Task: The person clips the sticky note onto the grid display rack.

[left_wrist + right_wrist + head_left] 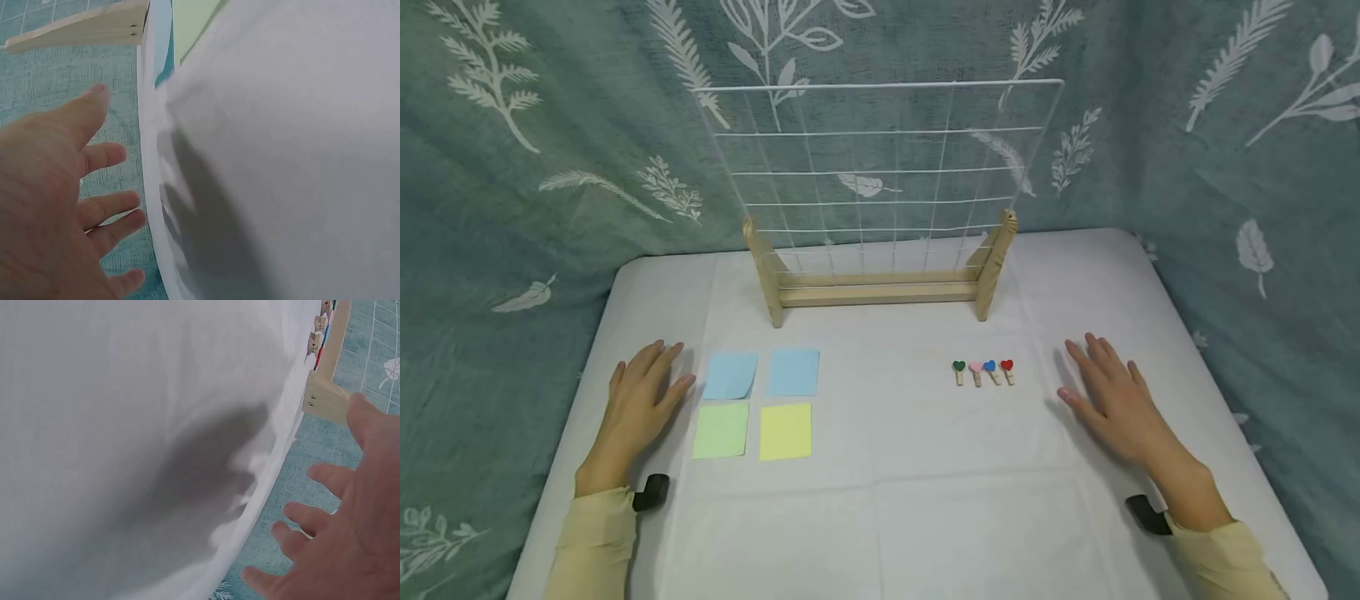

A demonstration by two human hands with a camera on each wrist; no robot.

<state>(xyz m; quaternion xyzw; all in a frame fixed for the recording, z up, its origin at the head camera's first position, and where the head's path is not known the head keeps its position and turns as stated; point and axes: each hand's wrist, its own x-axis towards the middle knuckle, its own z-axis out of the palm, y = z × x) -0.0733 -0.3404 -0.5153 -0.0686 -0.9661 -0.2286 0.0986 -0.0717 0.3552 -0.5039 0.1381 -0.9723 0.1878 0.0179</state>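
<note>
My left hand (638,408) is over the left side of the table, palm down and fingers spread, holding nothing. Just right of it lie sticky notes: a blue one (730,376), a second blue one (793,372), a green one (721,431) and a yellow one (786,432). On the right side my right hand (1120,408) is likewise spread and holds nothing. To its left is a short row of small wooden clothespins with hearts: green (958,372), pink (976,373), blue (992,372) and red (1007,372). Both wrist views show relaxed fingers casting shadows on the cloth.
At the back of the table stands a white wire grid panel (880,172) in a wooden stand (880,293). A white cloth (880,525) covers the table. Green-blue curtains (497,217) with white leaf prints hang behind and at both sides.
</note>
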